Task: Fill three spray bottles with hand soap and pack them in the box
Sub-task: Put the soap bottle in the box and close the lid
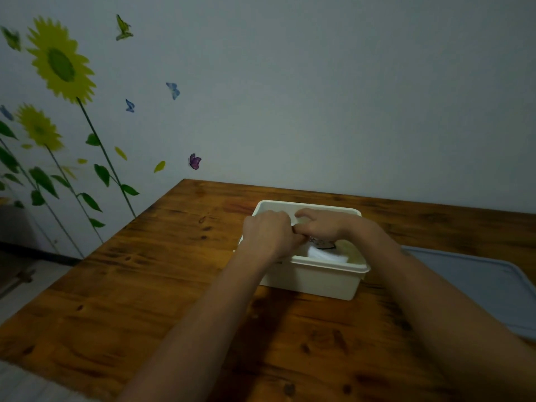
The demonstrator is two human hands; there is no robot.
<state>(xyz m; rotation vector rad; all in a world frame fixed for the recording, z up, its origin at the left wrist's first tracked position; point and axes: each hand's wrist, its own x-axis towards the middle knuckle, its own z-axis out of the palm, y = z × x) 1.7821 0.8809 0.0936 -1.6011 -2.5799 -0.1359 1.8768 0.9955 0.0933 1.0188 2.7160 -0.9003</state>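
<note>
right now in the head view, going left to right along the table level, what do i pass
sunflower wall stickers → purple butterfly sticker → left hand → right hand, both over the white plastic box → grey mat at the wooden table's right edge

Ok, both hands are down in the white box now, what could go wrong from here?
1. The box is full of things and the hands hide them, so a bottle could tip unseen.
2. The left hand and right hand crowd together, so either grip could knock the other's.
3. The box sits loose on the wooden table, so pressing down might slide it.
</note>
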